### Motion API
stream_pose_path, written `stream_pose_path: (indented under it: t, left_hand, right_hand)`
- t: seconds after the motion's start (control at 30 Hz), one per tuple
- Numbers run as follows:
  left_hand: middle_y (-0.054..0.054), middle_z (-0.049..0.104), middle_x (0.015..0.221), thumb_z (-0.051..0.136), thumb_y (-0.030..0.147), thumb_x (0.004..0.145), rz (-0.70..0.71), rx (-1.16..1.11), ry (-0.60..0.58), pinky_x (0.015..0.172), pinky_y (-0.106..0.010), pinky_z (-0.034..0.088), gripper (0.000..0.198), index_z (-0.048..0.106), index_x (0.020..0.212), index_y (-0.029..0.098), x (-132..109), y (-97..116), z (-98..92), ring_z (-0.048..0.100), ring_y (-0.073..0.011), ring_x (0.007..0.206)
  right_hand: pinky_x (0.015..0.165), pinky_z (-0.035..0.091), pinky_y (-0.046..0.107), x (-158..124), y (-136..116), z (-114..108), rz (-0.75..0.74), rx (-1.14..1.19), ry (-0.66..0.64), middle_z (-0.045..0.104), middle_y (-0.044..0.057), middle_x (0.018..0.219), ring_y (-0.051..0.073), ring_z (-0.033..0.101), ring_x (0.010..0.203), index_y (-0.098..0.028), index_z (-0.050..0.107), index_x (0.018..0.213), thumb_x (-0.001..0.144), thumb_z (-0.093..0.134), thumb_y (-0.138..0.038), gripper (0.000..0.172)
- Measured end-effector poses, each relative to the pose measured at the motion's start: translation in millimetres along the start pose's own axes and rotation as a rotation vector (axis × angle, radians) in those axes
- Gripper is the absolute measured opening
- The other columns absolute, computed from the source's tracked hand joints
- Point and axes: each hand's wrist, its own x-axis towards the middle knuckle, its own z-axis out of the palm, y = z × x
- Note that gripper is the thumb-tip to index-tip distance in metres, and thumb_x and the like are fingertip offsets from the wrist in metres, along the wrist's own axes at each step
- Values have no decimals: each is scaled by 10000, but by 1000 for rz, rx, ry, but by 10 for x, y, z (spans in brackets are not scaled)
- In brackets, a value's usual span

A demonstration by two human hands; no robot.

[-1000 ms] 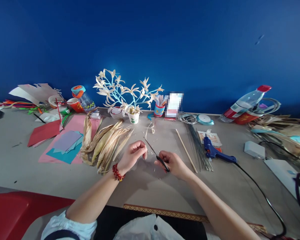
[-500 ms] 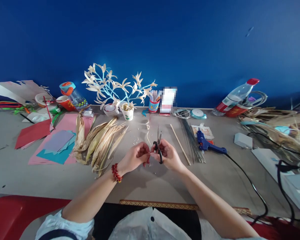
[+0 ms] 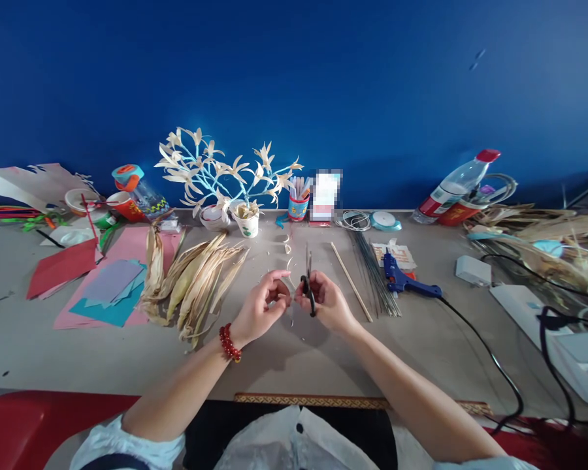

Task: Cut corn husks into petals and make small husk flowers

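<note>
Black-handled scissors (image 3: 308,281) are in my right hand (image 3: 329,304), their blades pointing away from me and looking closed together. Close beside it, my left hand (image 3: 265,305) has its thumb and curled fingers brought together near the right fingertips. Whatever the left fingers pinch is too small to make out; a thin, pale sliver shows just below them. Pale curled husk scraps (image 3: 287,249) lie on the table beyond the hands. To the left rests a bundle of dried corn husks (image 3: 208,281).
A wooden stick (image 3: 351,281), dark wires (image 3: 375,274) and a blue glue gun (image 3: 406,279) with a trailing cable lie to the right. Behind stands a white cup (image 3: 247,225) holding husk flowers. Coloured paper (image 3: 108,307) is at left, a tilted bottle (image 3: 453,189) at back right.
The scissor blades were slightly apart and now look closed. My left index finger has lifted and straightened somewhat. The whole view has shifted a little.
</note>
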Motion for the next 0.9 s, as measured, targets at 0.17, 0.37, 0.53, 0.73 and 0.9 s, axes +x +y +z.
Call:
stream_pose_path:
  t: [0.17, 0.37, 0.53, 0.73, 0.9]
  left_hand:
    - [-10, 620, 739, 645, 350, 869, -100, -188, -3, 641, -251, 490, 211, 549, 899, 164, 16, -20, 87, 628, -136, 659]
    - [-19, 612, 733, 584, 355, 913, -12, -150, 26, 679, -260, 478, 226, 602, 816, 152, 11, 29, 87, 608, -138, 692]
    - [-13, 604, 769, 546, 313, 936, 26, -189, 102, 712, -275, 478, 193, 581, 823, 161, 19, 87, -11, 601, -127, 688]
    - [-11, 611, 777, 533, 286, 941, 84, -94, 277, 717, -280, 493, 147, 579, 866, 168, 40, 165, -132, 621, -131, 695]
    - [-23, 632, 782, 524, 289, 945, 118, -55, 238, 742, -286, 504, 153, 578, 867, 169, 31, 164, -126, 640, -142, 726]
  right_hand:
    - [560, 390, 222, -5, -17, 35, -38, 155, 110, 604, -14, 758, 106, 514, 624, -199, 515, 828, 692, 723, -238, 251]
    - [543, 381, 223, -39, -44, 54, -20, 177, 58, 597, -18, 766, 100, 490, 605, -206, 513, 858, 692, 778, -308, 328]
    - [484, 324, 221, -48, -154, -41, 148, 66, -138, 542, -33, 719, 87, 431, 547, -205, 475, 829, 724, 754, -491, 413]
    - [529, 308, 228, -49, -101, -55, 146, -145, -377, 461, -46, 674, 93, 394, 584, -194, 448, 804, 783, 663, -609, 468]
    - [563, 319, 227, -63, -47, 13, 122, -194, -367, 414, -51, 683, 99, 394, 626, -188, 455, 789, 764, 700, -580, 463]
